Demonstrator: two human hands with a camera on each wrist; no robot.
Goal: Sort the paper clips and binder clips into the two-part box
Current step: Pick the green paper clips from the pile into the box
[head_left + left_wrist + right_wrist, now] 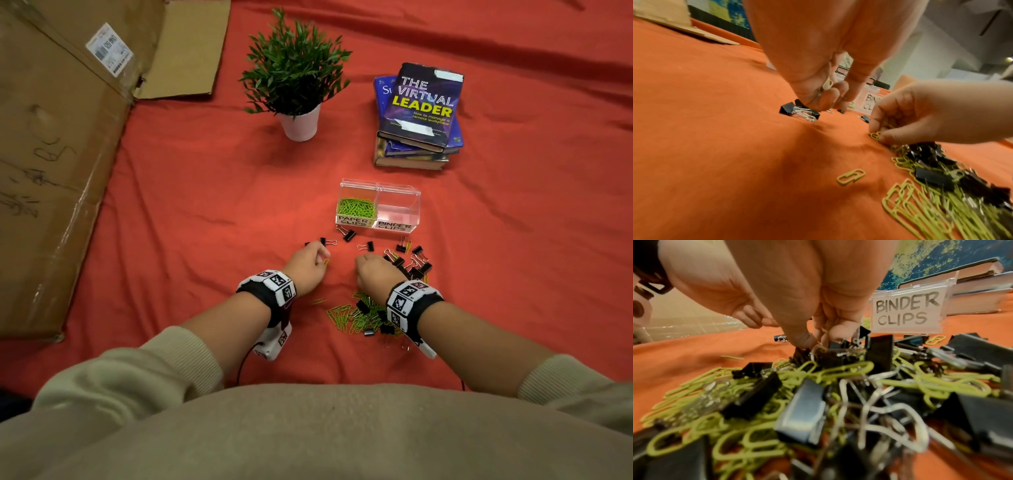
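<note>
I am seeing both hands working just in front of the two-part box (378, 205). The left hand (306, 269) is pinching green paper clips (827, 85); the right hand (375, 272) is pinching paper clips (875, 135) off the mixed pile (368, 315). More paper clips are lying in the box's left compartment, and binder clips (407, 260) are lying loose before it.
</note>
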